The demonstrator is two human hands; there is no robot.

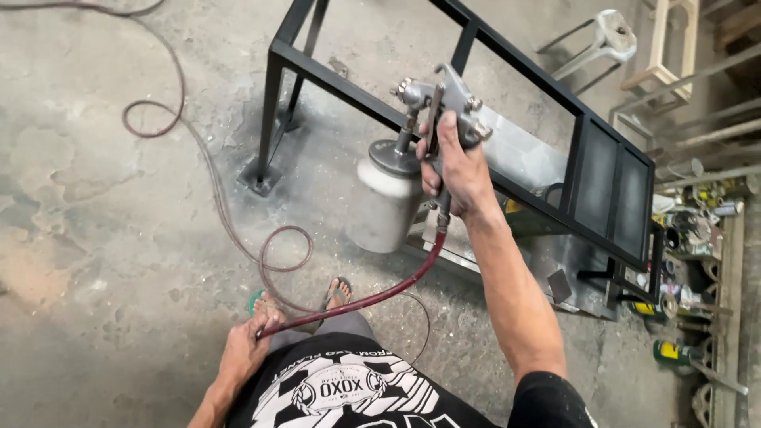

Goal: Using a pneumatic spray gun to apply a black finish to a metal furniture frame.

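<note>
My right hand (456, 170) grips the handle of a silver paint spray gun (440, 99), held up over a black-painted metal frame (476, 119). A white cup (387, 202) hangs under the gun. The gun's nozzle points left toward the frame's corner. A dark red air hose (372, 297) runs down from the gun's handle to my left hand (247, 345), which holds it low by my hip. My feet in green sandals (337, 292) stand on the concrete floor.
The red hose loops (154, 119) across the grey concrete floor on the left. A metal sheet (515, 150) lies under the frame. Cans, tools and scrap (690, 238) crowd the right edge. A white stool (610, 36) and wooden pieces stand at the top right.
</note>
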